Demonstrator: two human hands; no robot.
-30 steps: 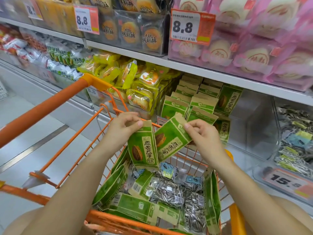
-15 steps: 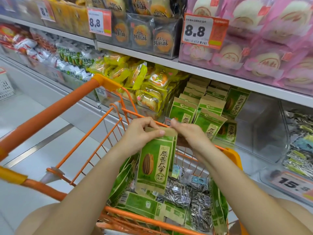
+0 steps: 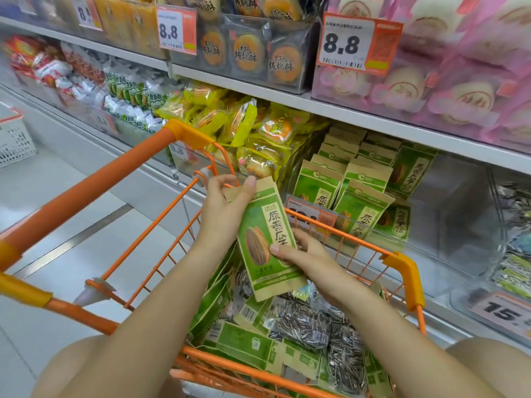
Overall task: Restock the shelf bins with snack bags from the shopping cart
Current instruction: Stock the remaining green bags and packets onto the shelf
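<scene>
Since half a second ago our right hand (image 3: 309, 259) has slid from the top edge of the green snack bag (image 3: 268, 239) down to its lower right side, and the bag has risen a little higher above the orange shopping cart (image 3: 402, 262). We now hold it above the cart with both hands: the left hand (image 3: 227, 208) pinches the bag's upper left corner between thumb and curled fingers, and the right hand grips the lower right edge, thumb lying flat across the printed front. The bag is a flat, matte, paper-like pouch, a tall rectangle with tan kraft bands at top and bottom and a bright green panel between them, bearing a brown striped sunflower seed and a column of dark characters. Its long axis runs nearly upright, the top tipped slightly to the left and away from us, the printed face turned toward us. Below it inside the cart lie more green pouches (image 3: 247, 346) on their sides, mixed with glossy, crinkled clear packs of black-and-white seeds (image 3: 304, 326). The cart is thin orange wire with a smooth orange handle bar and yellow plastic corners. Just beyond the cart's far rim, a clear plastic shelf bin (image 3: 448, 225) holds matching green pouches (image 3: 359, 208) standing upright in rows; the bin's right part is bare. Above the cart, white shelves carry orange tags reading 8.8 (image 3: 347, 44).
</scene>
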